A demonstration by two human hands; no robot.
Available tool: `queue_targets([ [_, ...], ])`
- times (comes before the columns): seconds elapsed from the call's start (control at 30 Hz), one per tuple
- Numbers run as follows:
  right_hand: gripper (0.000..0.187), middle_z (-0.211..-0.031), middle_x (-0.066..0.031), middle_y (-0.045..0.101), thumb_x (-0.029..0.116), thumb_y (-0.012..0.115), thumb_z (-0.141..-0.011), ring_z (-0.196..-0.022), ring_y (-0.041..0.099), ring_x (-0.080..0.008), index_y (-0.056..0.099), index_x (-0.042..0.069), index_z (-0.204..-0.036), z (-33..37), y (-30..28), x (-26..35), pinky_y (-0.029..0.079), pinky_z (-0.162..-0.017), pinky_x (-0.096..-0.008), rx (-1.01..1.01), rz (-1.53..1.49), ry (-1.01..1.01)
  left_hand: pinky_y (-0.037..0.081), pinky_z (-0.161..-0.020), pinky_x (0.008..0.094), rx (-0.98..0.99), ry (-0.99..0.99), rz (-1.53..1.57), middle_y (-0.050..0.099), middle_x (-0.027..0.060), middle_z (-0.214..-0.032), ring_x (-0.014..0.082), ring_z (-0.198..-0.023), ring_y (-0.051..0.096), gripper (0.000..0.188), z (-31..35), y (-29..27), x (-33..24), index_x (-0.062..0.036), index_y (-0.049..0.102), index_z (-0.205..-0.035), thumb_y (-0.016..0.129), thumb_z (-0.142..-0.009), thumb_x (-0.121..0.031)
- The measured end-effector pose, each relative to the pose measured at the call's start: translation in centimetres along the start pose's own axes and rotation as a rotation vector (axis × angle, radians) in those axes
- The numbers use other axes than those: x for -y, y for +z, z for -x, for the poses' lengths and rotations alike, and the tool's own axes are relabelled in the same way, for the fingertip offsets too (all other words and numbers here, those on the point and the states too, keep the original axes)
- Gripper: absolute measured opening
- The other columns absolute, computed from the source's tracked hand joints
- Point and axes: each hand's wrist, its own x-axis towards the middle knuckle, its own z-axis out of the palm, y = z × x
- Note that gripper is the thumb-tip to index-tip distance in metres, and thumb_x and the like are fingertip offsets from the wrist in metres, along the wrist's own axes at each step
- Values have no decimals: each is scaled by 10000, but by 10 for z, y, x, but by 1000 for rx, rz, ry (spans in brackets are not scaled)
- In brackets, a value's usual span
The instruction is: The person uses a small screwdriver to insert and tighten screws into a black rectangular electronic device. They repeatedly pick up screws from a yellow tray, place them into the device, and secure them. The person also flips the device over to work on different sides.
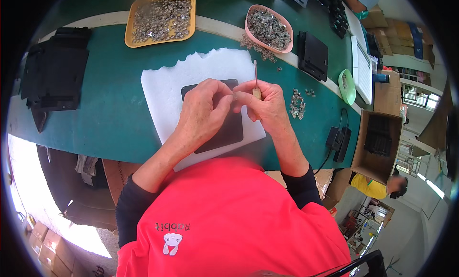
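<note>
Thin-shafted tool sat gripped in the right hand, above a black panel on a white sheet; the left hand met it, fingertips bunched, contents impossible to tell.

Panel lying on sheet; behind, tray sitting L, bowl R; box standing far R, prob. holding parts.
</note>
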Motion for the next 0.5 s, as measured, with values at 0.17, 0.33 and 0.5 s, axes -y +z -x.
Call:
queue_targets([
  [0.17, 110, -607, -53, 654, 66, 702, -849, -422, 471, -26, 682, -20, -916, 3, -3, 6, 308, -391, -177, 71, 159, 18, 424, -587, 208, 54, -87, 111, 623, 4, -776, 39, -665, 515, 89, -1, 0, -5, 13, 603, -887, 596, -890, -76],
  [0.33, 136, -721, -46, 697, 104, 672, -868, -579, 644, -90, 679, -14, -936, 4, -8, 7, 475, -536, -243, 175, 286, -41, 427, -587, 203, 139, -132, 111, 621, -2, -769, 33, -672, 528, 102, -2, -6, -6, 16, 598, -886, 587, -897, -85],
  [0.5, 135, -715, -54, 695, 92, 657, -864, -557, 644, -103, 672, -22, -934, -2, -3, 15, 496, -555, -249, 218, 427, -55, 442, -583, 207, 153, -167, 165, 618, 0, -764, 39, -669, 547, 108, 0, -13, -2, 14, 597, -882, 600, -898, -94],
])
